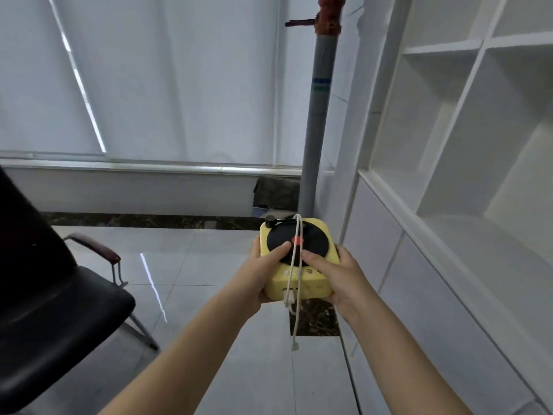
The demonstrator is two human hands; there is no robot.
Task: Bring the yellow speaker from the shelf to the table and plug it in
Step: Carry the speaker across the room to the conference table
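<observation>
The yellow speaker (311, 287), box-shaped with a black record disc and red centre on top, is held in the air above the tiled floor. My left hand (263, 274) grips its left side, thumb on the disc. My right hand (338, 275) grips its right side, fingers over the top edge. A white cable (294, 313) is draped over the speaker's top and hangs down in front, its plug end dangling below. The white shelf unit (449, 139) stands to the right, its visible compartments bare. No table is in view.
A black office chair (54, 295) with a brown armrest stands at the left. A grey vertical pipe (317, 115) rises beside the shelf unit's left edge. Window blinds (149, 79) cover the far wall above a low sill. Glossy floor tiles lie between chair and shelf.
</observation>
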